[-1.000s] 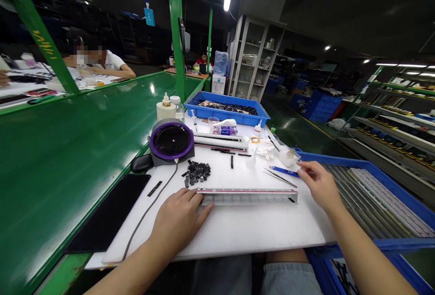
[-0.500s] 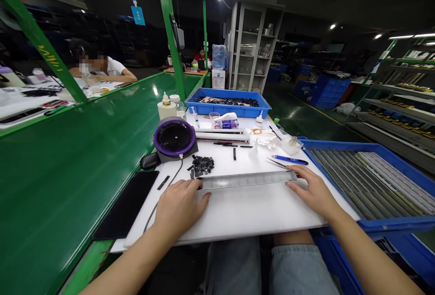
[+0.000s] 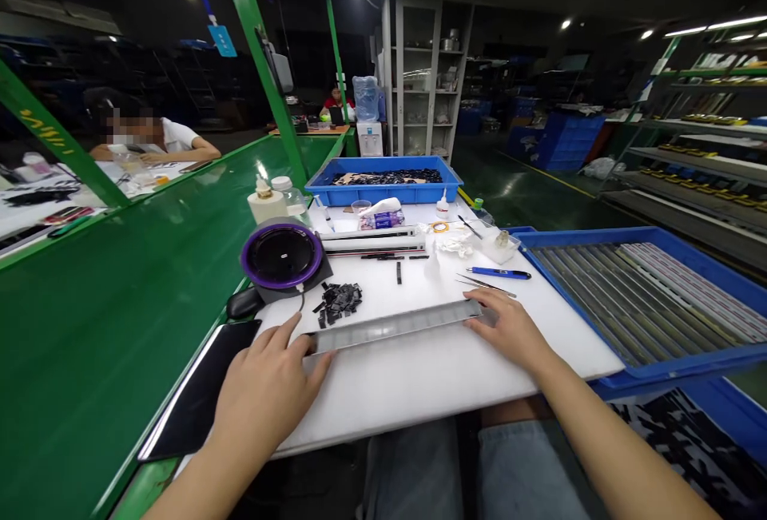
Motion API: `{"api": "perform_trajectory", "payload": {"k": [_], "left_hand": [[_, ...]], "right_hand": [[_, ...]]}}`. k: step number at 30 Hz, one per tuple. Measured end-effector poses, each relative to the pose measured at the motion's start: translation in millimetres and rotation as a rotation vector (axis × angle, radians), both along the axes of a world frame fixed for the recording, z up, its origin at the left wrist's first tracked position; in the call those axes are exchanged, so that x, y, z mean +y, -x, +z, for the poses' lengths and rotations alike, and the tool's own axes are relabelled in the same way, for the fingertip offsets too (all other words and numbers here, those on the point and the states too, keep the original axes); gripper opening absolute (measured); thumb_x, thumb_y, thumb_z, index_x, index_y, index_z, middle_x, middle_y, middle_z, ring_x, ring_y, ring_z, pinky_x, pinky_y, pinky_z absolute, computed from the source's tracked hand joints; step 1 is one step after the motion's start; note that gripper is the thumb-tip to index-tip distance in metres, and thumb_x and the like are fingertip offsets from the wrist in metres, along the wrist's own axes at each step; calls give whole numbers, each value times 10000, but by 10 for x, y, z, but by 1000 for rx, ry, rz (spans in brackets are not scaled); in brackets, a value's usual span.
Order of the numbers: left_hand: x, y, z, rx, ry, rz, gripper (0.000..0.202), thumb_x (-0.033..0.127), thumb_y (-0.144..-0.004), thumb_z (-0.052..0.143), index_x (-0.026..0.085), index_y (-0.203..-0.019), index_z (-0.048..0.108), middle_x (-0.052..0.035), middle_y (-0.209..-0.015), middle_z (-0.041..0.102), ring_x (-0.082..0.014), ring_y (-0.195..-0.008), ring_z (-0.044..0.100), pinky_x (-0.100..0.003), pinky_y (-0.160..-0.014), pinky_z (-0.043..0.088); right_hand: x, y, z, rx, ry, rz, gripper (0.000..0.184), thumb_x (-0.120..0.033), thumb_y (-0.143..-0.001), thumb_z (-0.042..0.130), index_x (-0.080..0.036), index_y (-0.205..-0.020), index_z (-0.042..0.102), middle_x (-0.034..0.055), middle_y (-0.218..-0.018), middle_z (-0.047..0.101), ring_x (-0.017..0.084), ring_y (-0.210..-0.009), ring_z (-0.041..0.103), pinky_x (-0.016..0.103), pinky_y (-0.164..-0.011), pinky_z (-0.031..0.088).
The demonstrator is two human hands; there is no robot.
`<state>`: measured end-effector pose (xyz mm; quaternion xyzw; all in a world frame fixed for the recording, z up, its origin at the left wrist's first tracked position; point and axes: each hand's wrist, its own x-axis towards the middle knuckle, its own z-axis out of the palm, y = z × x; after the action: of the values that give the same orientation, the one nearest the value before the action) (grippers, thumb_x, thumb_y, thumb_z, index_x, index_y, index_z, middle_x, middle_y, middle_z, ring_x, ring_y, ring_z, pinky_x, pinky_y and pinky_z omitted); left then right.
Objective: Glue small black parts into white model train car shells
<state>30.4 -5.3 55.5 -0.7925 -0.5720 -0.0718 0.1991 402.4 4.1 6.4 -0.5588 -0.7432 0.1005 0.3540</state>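
1. Two hands on one grey strip [image 3: 389, 328], at the lower centre of the frame: left hand [image 3: 264, 384] at its left end, right hand [image 3: 512, 332] at its right end.
2. Grip narrow at both ends: left thumb on the near side with fingers on the far side, right thumb and fingertips pinched about the other end. Firm or loose: cannot tell.
3. One white board [image 3: 407, 400] beneath, across the middle of the frame.
4. Two long strips [image 3: 375, 247] side by side, just above the centre; one short black piece [image 3: 399, 273] upright in the frame, just below.
5. One heap of black bits [image 3: 341, 301], left of centre, near the held strip; too overlapped to count.
6. One blue pen [image 3: 500, 273] and one pair of tweezers [image 3: 488, 287], right of centre, just above the right hand.
7. Two blue trays: back tray [image 3: 383, 194] at upper centre, with many black pieces; side tray [image 3: 689, 368] at the right, with rows of strips.
8. Look of the held strip: long, straight, pale grey with whitish patches, dark at both ends; slanting, left end lower in the frame. Touching the board or just above: cannot tell.
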Motion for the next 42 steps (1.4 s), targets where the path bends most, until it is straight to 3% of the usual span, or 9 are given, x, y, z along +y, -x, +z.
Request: {"api": "perform_trajectory", "payload": {"k": [4, 8, 13, 16, 22, 28, 32, 37, 42], "left_hand": [[-94, -209, 88, 30, -85, -170, 359, 447, -870, 507, 156, -934, 708, -188, -1394, 508, -391, -1223, 497, -529, -916, 467], [-101, -816, 147, -51, -12, -464, 251, 308, -875, 517, 210, -1024, 694, -120, -1414, 508, -339, -1296, 447, -507, -1008, 438], [181, -1684, 131, -90, 220, -659, 291, 224, -843, 549, 208, -1119, 644, -128, -1482, 423, -309, -1315, 435, -466, -1044, 426], [346, -1951, 84, -82, 308, -677, 269, 202, -878, 483, 211, -1089, 649, -125, -1370, 534, -273, -1164, 565, -439, -946, 491], [427, -1881, 65, -38, 371, -613, 357, 129, -878, 406, 219, -1132, 640, -107, -1347, 560, -253, -1039, 625, -418, -868, 519], [466, -1626, 219, 3, 319, -503, 361, 121, -874, 382, 215, -1071, 670, -96, -1436, 480, -276, -1071, 611, -457, -893, 506], [582, -1574, 228, -28, 369, -458, 340, 138, -882, 358, 204, -994, 672, -98, -1460, 438, -262, -989, 646, -441, -823, 534], [684, -1588, 74, -105, 408, -429, 350, 113, -845, 389, 208, -1028, 671, -89, -1463, 431, -261, -1074, 615, -432, -874, 527], [673, -1591, -63, -114, 369, -385, 326, 140, -844, 427, 212, -1024, 689, -84, -1490, 414, -287, -1159, 561, -476, -923, 505]], "right_hand": [[-32, 16, 29, 15, -49, 48, 381, -264, -838, 657, -226, -1210, 581, 76, -1217, 604, 237, -1158, 558, 419, -1035, 454], [-48, 29, 46, 51, -85, 84, 421, -161, -794, 666, -209, -1203, 578, 78, -1206, 602, 222, -1152, 552, 398, -1049, 446], [-71, -6, 77, 97, -89, 119, 533, -53, -752, 585, -205, -1262, 549, 70, -1244, 594, 205, -1182, 533, 381, -1076, 425], [-105, -24, 106, 123, -68, 155, 690, 18, -692, 505, -215, -1341, 480, 65, -1291, 566, 195, -1214, 510, 375, -1086, 417], [-24, -75, 112, 258, -59, 116, 738, 22, -621, 453, -223, -1315, 491, 64, -1303, 530, 200, -1204, 507, 366, -1019, 475], [620, -29, 259, 283, 41, -139, 445, -164, -764, 575, -167, -1209, 567, 98, -1220, 596, 230, -1127, 560, 387, -947, 501], [1059, 195, 286, 189, 137, -7, 497, -296, -738, 704, -169, -1205, 589, 113, -1194, 630, 271, -1131, 560, 422, -952, 473], [1204, 311, 199, 190, 133, 71, 185, -222, -764, 667, -188, -946, 670, 62, -998, 676, 239, -1043, 581, 409, -971, 430], [1067, 159, 340, 844, 222, 289, 348, -363, -783, 631, -203, -1090, 586, 16, -915, 653, 180, -848, 630, 352, -830, 502]]}}
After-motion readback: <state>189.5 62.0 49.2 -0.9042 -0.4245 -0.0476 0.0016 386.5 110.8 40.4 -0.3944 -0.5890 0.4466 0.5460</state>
